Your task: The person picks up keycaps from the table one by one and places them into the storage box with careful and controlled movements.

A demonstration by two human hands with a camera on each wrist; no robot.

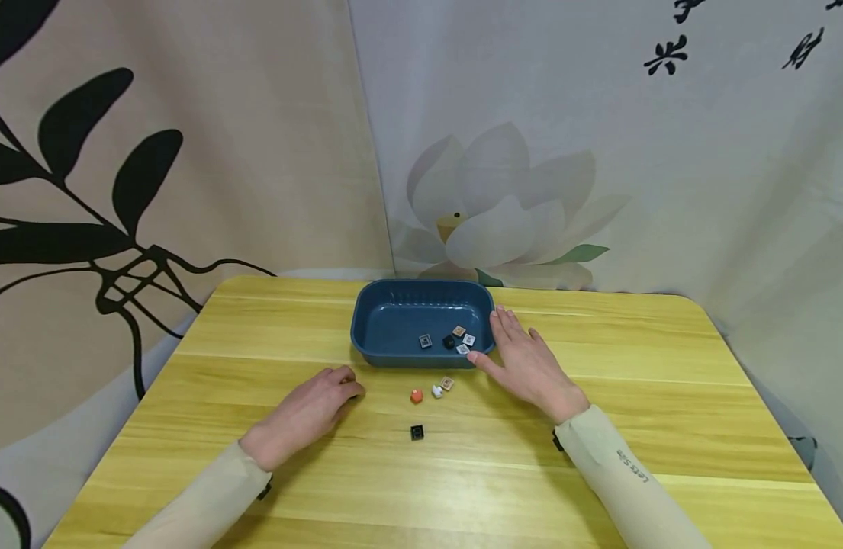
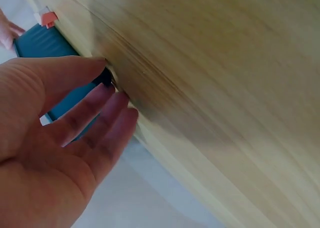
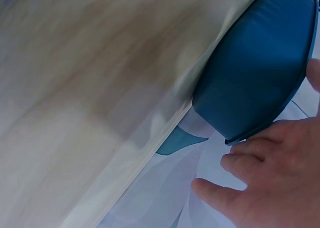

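Observation:
My left hand [image 1: 307,415] is on the table left of a blue tray [image 1: 387,360]. Its thumb and index finger pinch a small black block [image 2: 104,78], mostly hidden by the fingertips. With fingers extended, my right hand [image 1: 531,370] rests along the tray's right rim, the thumb at the front right corner. In front of the tray lie an orange block [image 1: 416,396], a white block [image 1: 437,392] and a tan square block [image 1: 447,383]. Nearer to me is another black block [image 1: 417,432].
Several small blocks, among them a grey one [image 1: 425,341] and a tan one [image 1: 458,331], lie in the tray's right half. The wooden table [image 1: 600,488] ends at a printed curtain [image 1: 291,152] behind the tray.

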